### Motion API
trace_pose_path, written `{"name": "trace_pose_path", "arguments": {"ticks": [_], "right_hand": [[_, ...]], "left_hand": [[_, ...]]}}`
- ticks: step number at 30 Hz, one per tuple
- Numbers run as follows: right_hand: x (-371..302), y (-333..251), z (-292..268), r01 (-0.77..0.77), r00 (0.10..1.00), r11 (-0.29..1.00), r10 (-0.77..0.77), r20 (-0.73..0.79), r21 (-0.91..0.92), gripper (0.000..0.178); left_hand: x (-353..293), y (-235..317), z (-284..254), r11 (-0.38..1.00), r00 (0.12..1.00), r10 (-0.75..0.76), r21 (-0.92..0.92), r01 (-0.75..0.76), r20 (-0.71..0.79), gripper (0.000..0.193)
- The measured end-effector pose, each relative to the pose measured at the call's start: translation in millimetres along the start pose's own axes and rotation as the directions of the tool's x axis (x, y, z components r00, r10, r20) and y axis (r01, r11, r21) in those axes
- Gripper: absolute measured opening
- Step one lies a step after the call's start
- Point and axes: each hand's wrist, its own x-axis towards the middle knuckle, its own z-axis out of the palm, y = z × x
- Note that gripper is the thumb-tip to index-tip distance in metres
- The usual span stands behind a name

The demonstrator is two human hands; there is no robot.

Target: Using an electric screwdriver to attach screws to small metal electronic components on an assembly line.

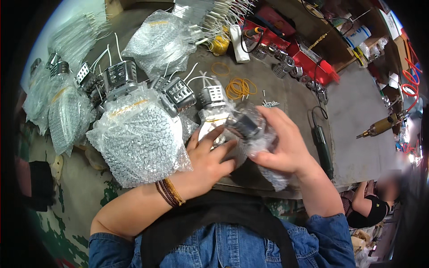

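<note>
A grey workbench fills the view, crowded with bubble-wrapped bundles; the biggest wrapped bundle lies just beside the left forearm. Behind it stand several perforated metal housings with white leads. In front of the chest, over the near edge of the bench, both hands hold a dark metal part in clear bubble wrap: the left hand presses its fingers against the wrap from the left, and the right hand is clenched over the top and right side. A heap of orange rubber bands lies well behind, with small screws near it.
</note>
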Motion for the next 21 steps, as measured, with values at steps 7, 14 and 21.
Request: {"name": "trace_pose_path", "arguments": {"ticks": [7,14,21], "right_hand": [[42,-14,38,-0.045,0.998,0.967,0.035,-0.046,-0.249,0.082],[57,-8,69,-0.123,0.992,0.848,0.098,-0.076,-0.515,0.085],[91,7,89,0.003,0.994,0.860,-0.059,-0.094,-0.510,0.082]], "left_hand": [[6,5,-8,0.996,0.997,0.046,0.082,-0.041,-0.063,0.015],[-25,0,-11,0.993,0.984,-0.058,-0.113,0.039,-0.168,0.018],[-23,1,-9,0.985,0.979,-0.105,-0.153,0.078,-0.173,0.028]]}}
